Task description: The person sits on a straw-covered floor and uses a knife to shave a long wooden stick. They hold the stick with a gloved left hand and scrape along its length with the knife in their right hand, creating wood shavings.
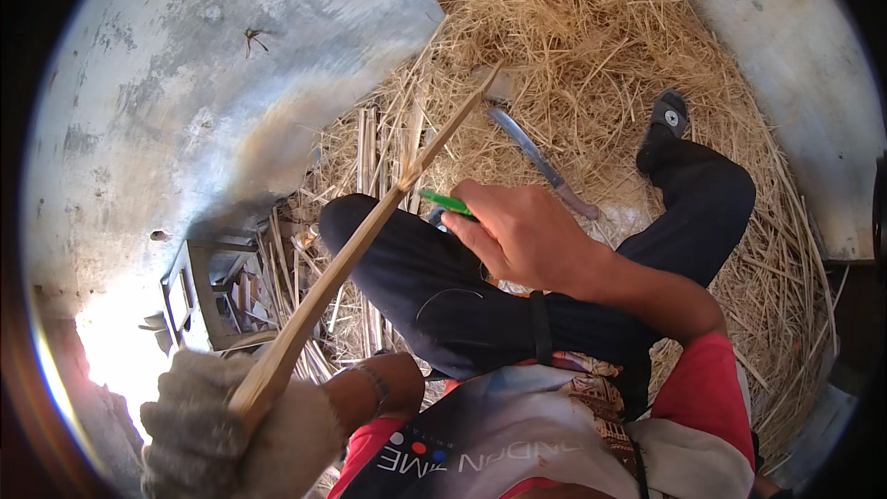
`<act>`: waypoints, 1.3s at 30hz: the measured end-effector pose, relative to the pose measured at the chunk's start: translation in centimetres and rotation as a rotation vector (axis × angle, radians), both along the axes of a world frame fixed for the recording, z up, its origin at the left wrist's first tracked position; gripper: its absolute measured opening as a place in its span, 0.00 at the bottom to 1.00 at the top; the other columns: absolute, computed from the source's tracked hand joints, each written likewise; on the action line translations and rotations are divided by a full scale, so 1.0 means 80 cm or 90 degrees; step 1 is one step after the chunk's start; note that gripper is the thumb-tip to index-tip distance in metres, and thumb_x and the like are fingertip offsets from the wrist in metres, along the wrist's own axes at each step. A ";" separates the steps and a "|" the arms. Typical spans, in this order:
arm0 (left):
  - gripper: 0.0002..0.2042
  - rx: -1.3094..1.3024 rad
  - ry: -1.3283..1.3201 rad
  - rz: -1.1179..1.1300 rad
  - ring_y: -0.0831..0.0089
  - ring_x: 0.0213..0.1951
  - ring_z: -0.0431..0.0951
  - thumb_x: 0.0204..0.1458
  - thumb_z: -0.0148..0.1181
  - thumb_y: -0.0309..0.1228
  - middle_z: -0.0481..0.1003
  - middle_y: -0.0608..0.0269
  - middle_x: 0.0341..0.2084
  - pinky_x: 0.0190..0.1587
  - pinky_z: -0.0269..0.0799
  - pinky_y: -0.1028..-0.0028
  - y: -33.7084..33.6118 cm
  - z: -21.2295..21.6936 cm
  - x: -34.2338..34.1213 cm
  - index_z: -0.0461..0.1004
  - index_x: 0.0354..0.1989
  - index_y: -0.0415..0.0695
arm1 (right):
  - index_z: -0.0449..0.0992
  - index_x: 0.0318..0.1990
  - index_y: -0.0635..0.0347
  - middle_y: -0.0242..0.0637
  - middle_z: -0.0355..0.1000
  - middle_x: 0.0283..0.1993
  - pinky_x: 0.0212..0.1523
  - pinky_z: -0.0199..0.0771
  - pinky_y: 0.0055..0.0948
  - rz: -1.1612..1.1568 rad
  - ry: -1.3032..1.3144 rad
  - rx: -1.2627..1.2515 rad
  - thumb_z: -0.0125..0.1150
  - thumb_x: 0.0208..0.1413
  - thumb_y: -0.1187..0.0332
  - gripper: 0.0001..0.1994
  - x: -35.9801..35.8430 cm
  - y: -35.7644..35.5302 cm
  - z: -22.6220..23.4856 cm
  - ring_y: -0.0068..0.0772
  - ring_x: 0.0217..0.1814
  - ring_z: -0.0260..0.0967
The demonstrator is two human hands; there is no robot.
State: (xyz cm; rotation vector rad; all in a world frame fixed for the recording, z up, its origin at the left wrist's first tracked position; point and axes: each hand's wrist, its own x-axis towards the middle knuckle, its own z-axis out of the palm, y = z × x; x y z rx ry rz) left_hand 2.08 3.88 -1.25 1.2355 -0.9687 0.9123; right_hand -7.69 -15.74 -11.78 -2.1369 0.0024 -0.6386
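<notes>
My left hand (203, 430), in a worn grey glove, is closed around the thick end of a long split bamboo stick (337, 268). The stick slants up and away to the right and narrows to a thin far tip. Around a rough joint midway along it, the surface looks splintered. In my bare right hand (531, 236) is a small green tool (445, 200), pinched between thumb and fingers. Its tip is close to the stick, just below the joint; whether they touch I cannot tell. My fingers hide the rest of the tool.
A long curved knife (527, 143) with a wooden handle lies beyond my right hand. Shavings (573, 18) cover the floor and pile up at the back. Split strips (367, 143) lie left, near a stool-like frame (199, 291). Weathered walls (231, 55) flank me.
</notes>
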 end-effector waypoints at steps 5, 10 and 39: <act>0.14 0.011 -0.053 0.084 0.78 0.13 0.63 0.56 0.42 0.32 0.61 0.65 0.12 0.15 0.61 0.78 -0.003 0.017 -0.009 0.61 0.18 0.44 | 0.67 0.37 0.65 0.49 0.70 0.21 0.24 0.69 0.48 0.028 -0.001 -0.014 0.54 0.63 0.65 0.11 -0.008 0.005 -0.004 0.54 0.23 0.71; 0.15 0.030 -0.077 0.195 0.79 0.12 0.61 0.56 0.41 0.32 0.61 0.65 0.11 0.14 0.58 0.79 -0.024 0.022 -0.013 0.60 0.16 0.44 | 0.67 0.34 0.64 0.47 0.69 0.21 0.22 0.66 0.44 0.000 0.004 -0.008 0.56 0.62 0.66 0.10 -0.014 0.012 -0.007 0.51 0.22 0.70; 0.15 0.126 -0.093 0.026 0.77 0.11 0.63 0.55 0.52 0.30 0.64 0.64 0.12 0.11 0.61 0.77 -0.009 0.031 -0.039 0.57 0.17 0.46 | 0.66 0.40 0.64 0.49 0.70 0.18 0.22 0.72 0.47 -0.251 0.165 -0.176 0.52 0.64 0.62 0.12 -0.004 0.026 -0.096 0.53 0.20 0.72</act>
